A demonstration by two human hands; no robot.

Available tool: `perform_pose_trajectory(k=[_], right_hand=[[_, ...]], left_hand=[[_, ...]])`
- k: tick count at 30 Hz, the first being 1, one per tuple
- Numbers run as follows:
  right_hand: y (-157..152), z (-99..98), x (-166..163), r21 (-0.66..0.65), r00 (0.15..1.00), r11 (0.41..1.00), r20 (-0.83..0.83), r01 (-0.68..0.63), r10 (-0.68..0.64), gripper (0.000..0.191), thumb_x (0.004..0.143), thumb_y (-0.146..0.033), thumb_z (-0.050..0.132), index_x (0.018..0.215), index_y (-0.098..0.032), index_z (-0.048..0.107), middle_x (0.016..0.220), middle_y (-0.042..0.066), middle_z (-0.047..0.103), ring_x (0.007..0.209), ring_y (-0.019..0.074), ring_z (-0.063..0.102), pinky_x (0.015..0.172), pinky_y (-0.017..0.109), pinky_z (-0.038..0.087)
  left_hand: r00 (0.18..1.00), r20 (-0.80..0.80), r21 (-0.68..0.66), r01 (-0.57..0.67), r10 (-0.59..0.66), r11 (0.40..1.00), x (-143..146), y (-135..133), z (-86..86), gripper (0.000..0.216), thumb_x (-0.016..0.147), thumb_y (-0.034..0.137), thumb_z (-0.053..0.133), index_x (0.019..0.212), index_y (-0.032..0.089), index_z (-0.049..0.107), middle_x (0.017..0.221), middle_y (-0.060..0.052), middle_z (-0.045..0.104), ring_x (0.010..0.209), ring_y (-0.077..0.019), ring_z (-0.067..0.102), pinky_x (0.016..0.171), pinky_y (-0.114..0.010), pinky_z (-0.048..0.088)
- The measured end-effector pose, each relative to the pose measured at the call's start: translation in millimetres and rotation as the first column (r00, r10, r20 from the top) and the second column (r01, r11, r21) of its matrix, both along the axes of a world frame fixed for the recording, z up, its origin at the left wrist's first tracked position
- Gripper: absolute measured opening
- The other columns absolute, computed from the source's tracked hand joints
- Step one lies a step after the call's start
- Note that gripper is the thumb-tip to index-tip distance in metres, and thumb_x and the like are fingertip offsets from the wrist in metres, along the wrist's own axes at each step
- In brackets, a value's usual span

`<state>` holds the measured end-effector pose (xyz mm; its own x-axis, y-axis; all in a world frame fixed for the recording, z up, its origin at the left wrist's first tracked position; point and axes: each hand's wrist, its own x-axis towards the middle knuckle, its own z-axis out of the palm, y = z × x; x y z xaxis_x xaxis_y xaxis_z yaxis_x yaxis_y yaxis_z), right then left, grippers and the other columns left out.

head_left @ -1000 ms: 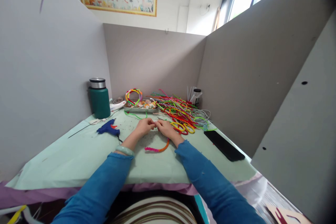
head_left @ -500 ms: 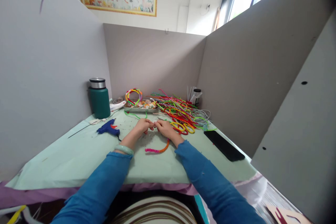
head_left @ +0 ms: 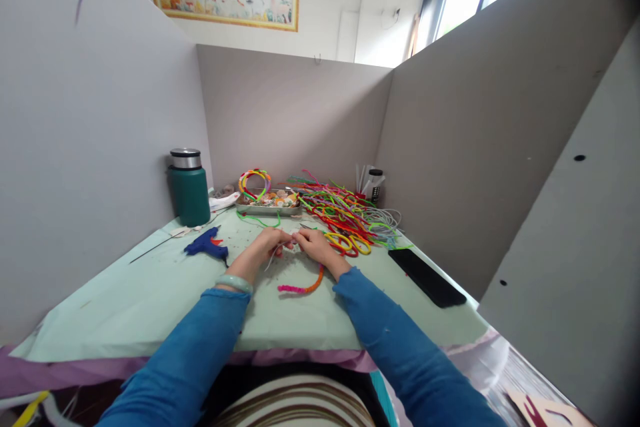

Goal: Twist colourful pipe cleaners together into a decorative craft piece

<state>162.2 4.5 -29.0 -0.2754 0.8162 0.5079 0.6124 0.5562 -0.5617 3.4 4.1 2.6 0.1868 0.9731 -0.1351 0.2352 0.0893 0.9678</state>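
Observation:
My left hand point(head_left: 273, 242) and my right hand point(head_left: 314, 245) meet over the table, thumbs and fingers pinched close together. From the left fingers a thin pale cord point(head_left: 271, 259) hangs down toward me. A curved fuzzy pipe-cleaner strand point(head_left: 305, 290), pink at its free end and orange further along, comes out from beneath my right wrist; its other end is hidden by the hand. Yellow-handled scissors point(head_left: 340, 241) lie just right of my right hand, with part of the blades behind it. To the left rests a blue glue gun point(head_left: 207, 243).
A heap of coloured pipe cleaners point(head_left: 335, 207) spreads at the back, beside a metal tray point(head_left: 270, 211) of small pieces with a colourful ring point(head_left: 255, 177) on it. A green bottle point(head_left: 190, 193) stands left, a black phone-like slab point(head_left: 427, 277) lies right. Grey partitions point(head_left: 295, 107) enclose the table.
The thin pale cord now shows hanging below my left fingers. My left hand has turned slightly, and the strand's pink end has shifted a little to the right.

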Motion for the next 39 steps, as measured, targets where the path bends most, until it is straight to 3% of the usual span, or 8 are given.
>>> perform_pose_trajectory(k=[6, 12, 21, 27, 32, 39], right_hand=[[-6, 4.4, 0, -0.025, 0.999, 0.999, -0.022, -0.03, 0.029, 0.032, 0.088, -0.029, 0.049, 0.06, -0.016, 0.058, 0.059, -0.001, 0.053, 0.061, 0.0114, 0.045, 0.058, 0.022, 0.03], [-5, 3.3, 1, -0.04, 0.998, 0.998, -0.043, -0.039, 0.037, 0.027, 0.085, -0.03, 0.051, 0.063, -0.016, 0.059, 0.061, -0.001, 0.053, 0.061, 0.0112, 0.044, 0.058, 0.023, 0.03], [8, -5.9, 0, -0.03, 0.999, 0.999, 0.029, 0.024, -0.023, 0.022, 0.084, -0.028, 0.052, 0.068, -0.016, 0.062, 0.064, -0.001, 0.056, 0.06, 0.0107, 0.044, 0.057, 0.022, 0.028], [10, -7.1, 0, -0.028, 0.998, 0.998, 0.033, 0.059, -0.058, 0.023, 0.084, -0.029, 0.051, 0.067, -0.017, 0.061, 0.064, 0.0, 0.057, 0.06, 0.0112, 0.045, 0.057, 0.023, 0.028], [12, -7.2, 0, -0.039, 0.994, 0.994, 0.024, 0.105, -0.104, 0.023, 0.083, -0.029, 0.052, 0.065, -0.017, 0.06, 0.062, -0.001, 0.056, 0.059, 0.0114, 0.044, 0.056, 0.022, 0.027], [14, -8.3, 1, -0.027, 0.995, 0.995, 0.017, 0.095, -0.095, 0.022, 0.082, -0.028, 0.052, 0.065, -0.017, 0.06, 0.062, -0.001, 0.056, 0.061, 0.0117, 0.044, 0.057, 0.022, 0.026]], left_hand=[[0.99, -0.115, -0.061, 0.073, -0.079, 0.996, -3, 2, 2.4, 0.015, 0.072, 0.026, 0.053, 0.062, 0.017, 0.059, 0.038, 0.004, 0.036, 0.039, -0.0101, 0.035, 0.045, -0.026, 0.038], [0.998, -0.041, -0.044, 0.042, -0.043, 0.998, -3, 1, 1.6, 0.013, 0.071, 0.024, 0.057, 0.061, 0.015, 0.058, 0.044, 0.002, 0.047, 0.038, -0.0084, 0.034, 0.046, -0.026, 0.04], [0.973, -0.225, 0.25, 0.013, 0.045, 0.968, -1, 2, -7.3, 0.014, 0.076, 0.024, 0.057, 0.082, 0.013, 0.061, 0.066, -0.002, 0.065, 0.036, -0.006, 0.043, 0.042, -0.021, 0.036], [0.94, -0.339, 0.336, 0.078, 0.043, 0.939, -2, 10, -10.3, 0.017, 0.079, 0.027, 0.054, 0.078, 0.013, 0.063, 0.073, -0.005, 0.069, 0.037, -0.0067, 0.047, 0.045, -0.022, 0.038], [0.871, -0.477, 0.467, 0.139, 0.117, 0.873, 0, 8, -9.1, 0.02, 0.08, 0.027, 0.054, 0.073, 0.015, 0.067, 0.064, -0.002, 0.066, 0.04, -0.0082, 0.049, 0.051, -0.022, 0.038], [0.878, -0.45, 0.539, 0.124, 0.161, 0.833, 0, 11, -12.1, 0.011, 0.076, 0.021, 0.058, 0.081, 0.017, 0.067, 0.078, -0.001, 0.07, 0.043, -0.0076, 0.05, 0.053, -0.021, 0.037]])
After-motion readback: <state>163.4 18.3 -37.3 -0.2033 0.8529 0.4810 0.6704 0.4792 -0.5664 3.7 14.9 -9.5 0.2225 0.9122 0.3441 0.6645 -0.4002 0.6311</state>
